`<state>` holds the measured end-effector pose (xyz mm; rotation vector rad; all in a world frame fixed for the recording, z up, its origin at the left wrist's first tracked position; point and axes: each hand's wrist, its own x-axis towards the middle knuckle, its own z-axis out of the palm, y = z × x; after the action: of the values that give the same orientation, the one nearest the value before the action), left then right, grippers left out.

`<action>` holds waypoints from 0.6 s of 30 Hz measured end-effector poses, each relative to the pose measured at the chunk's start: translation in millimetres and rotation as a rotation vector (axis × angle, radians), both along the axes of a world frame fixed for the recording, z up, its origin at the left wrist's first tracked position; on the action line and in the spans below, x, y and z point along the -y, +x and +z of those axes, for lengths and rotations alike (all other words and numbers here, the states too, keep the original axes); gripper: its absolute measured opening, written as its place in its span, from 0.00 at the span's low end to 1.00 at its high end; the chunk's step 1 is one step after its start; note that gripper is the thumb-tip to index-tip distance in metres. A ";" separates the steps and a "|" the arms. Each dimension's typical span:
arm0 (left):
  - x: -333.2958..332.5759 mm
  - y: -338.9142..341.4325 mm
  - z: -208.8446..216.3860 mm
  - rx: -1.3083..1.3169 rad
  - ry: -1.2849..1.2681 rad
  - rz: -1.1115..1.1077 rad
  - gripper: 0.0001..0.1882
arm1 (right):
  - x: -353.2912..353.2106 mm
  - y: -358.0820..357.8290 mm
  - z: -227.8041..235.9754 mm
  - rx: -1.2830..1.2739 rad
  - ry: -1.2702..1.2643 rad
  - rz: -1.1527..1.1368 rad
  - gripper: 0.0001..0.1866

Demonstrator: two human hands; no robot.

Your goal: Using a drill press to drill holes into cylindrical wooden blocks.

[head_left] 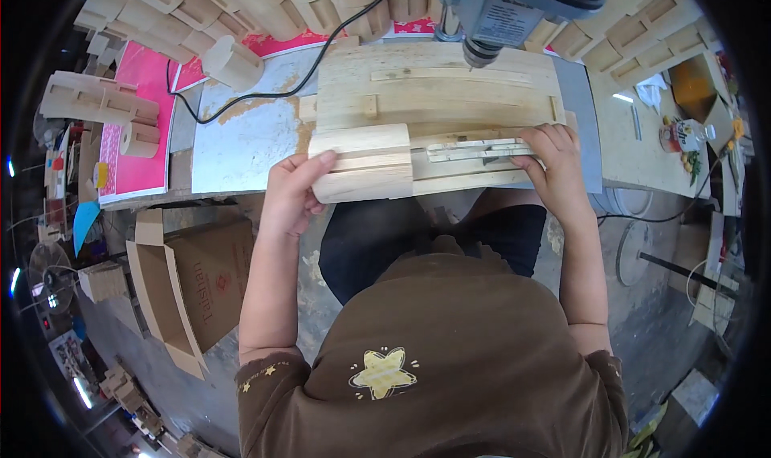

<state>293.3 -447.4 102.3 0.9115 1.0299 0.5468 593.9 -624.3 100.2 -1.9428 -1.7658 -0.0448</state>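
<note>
My left hand [295,187] is closed around the left end of a pale wooden block [361,182], its thumb lying on top. The block has a rounded face with a long groove, and it lies along the front edge of a wooden board [450,85]. To the right, my right hand [556,165] is closed on the right end of a narrow pale strip [474,149] with dark marks, thumb below and fingers above. The strip lies lengthwise to the right of the block; whether its left end touches the block I cannot tell.
A drill press head [514,12] with its chuck [482,52] hangs above the board's far side. A black cable [321,52] crosses the table's left. Stacked wooden blocks [265,4] line the back. An open cardboard box [201,277] stands at lower left; a jar [683,135] sits right.
</note>
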 end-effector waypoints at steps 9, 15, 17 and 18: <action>22.4 47.8 -19.4 0.064 -0.001 -0.146 0.16 | -0.9 -0.4 -1.2 0.004 -0.021 -0.003 0.16; 33.3 70.2 -35.2 0.145 0.094 -0.360 0.19 | -2.6 0.0 -7.8 0.036 0.056 -0.055 0.17; 41.5 69.2 -40.5 0.212 0.332 -0.289 0.26 | -0.1 1.7 -8.8 0.051 0.087 -0.078 0.16; 43.1 67.4 -43.6 0.214 0.332 -0.285 0.26 | 1.0 1.8 -10.0 0.017 0.094 -0.116 0.17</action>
<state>360.7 -490.5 58.7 1.2412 0.6107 0.5690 595.7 -625.3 90.2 -1.9805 -1.6295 -0.1815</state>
